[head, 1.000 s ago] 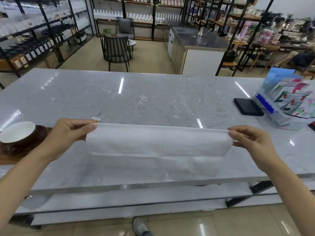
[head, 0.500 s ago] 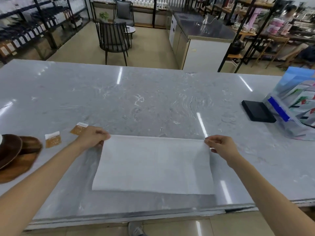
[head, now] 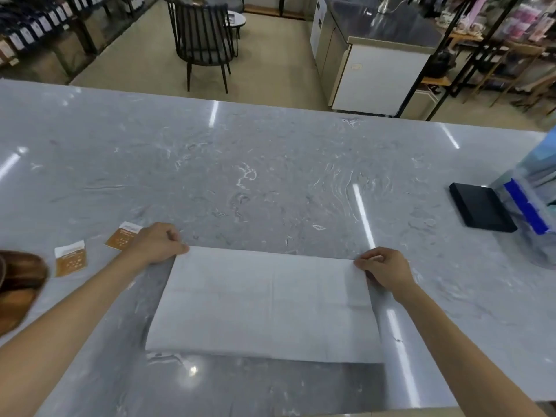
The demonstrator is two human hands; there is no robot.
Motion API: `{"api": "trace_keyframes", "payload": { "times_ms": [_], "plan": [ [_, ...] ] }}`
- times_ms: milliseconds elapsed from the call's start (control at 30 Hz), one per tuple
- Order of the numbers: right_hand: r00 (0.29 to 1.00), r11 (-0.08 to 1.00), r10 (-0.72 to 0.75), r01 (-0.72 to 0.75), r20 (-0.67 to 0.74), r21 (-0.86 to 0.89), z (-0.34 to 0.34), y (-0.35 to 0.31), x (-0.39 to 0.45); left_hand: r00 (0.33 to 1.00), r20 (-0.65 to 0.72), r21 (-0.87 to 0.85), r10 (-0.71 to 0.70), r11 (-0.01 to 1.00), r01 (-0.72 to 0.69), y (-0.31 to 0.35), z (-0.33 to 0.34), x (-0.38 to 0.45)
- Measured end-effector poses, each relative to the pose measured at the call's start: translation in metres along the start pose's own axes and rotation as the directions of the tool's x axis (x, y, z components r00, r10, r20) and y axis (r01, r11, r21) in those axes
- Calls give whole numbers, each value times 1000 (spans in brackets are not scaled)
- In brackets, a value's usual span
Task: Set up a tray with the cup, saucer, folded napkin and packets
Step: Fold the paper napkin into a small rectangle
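One grey marble counter (head: 270, 164) fills our view. On it the white napkin (head: 264, 302) lies flat near the front edge. Our left hand (head: 156, 243) pinches its far left corner, and our right hand (head: 383, 270) pinches its far right corner. A brown wooden tray (head: 18, 284) sits at the left edge, with two brown-and-white packets (head: 70, 258) just beside it.
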State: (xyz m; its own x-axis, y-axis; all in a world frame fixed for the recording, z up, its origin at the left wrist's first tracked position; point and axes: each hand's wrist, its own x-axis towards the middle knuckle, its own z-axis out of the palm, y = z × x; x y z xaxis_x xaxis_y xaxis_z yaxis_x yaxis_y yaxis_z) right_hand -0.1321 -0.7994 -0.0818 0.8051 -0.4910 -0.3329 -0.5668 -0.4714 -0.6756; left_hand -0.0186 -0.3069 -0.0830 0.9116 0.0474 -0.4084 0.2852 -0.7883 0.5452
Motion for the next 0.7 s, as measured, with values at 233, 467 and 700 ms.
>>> {"api": "trace_keyframes", "payload": {
  "times_ms": [233,467,700],
  "plan": [
    [930,852,-356,285,-87,-440,45,-31,-53,900,-201,381,388,877,-293,32,41,-60],
    [740,655,-656,655,148,-377,158,-64,-145,863,-49,351,503,818,-456,36,121,-126],
    [749,608,-616,648,242,-459,202,-51,-166,862,26,470,507,754,-458,15,133,-135]
  ]
}}
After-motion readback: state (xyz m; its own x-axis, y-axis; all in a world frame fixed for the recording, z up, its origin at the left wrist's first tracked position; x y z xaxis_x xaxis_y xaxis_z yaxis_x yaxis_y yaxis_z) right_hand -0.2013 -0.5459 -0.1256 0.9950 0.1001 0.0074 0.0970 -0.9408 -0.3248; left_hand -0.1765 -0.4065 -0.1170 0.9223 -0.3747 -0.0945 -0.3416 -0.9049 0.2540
